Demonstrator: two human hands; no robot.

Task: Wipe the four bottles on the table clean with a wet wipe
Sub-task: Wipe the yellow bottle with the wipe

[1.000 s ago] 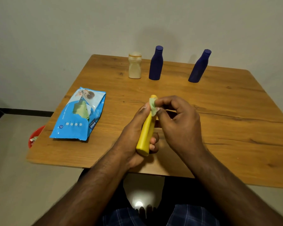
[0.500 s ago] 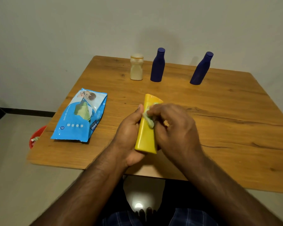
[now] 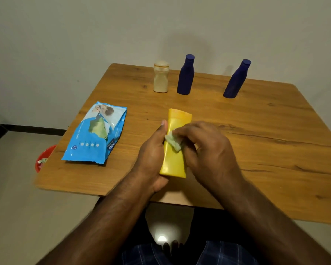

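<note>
My left hand (image 3: 151,155) grips a flat yellow bottle (image 3: 175,161) from its left side, thumb up along the edge, above the near middle of the wooden table (image 3: 266,150). My right hand (image 3: 204,148) pinches a crumpled pale green wet wipe (image 3: 173,142) and presses it against the bottle's broad face. At the far edge stand a cream bottle (image 3: 161,77) and two dark blue bottles: one (image 3: 185,75) beside the cream one, one (image 3: 236,79) farther right.
A blue pack of wet wipes (image 3: 96,133) lies flat on the table's left part. A red bin (image 3: 44,157) with scraps sits on the floor beyond the left edge. A wall stands close behind the table.
The yellow bottle has turned from edge-on to broad face up. My right hand has slid the wipe from the bottle's top end down to its middle.
</note>
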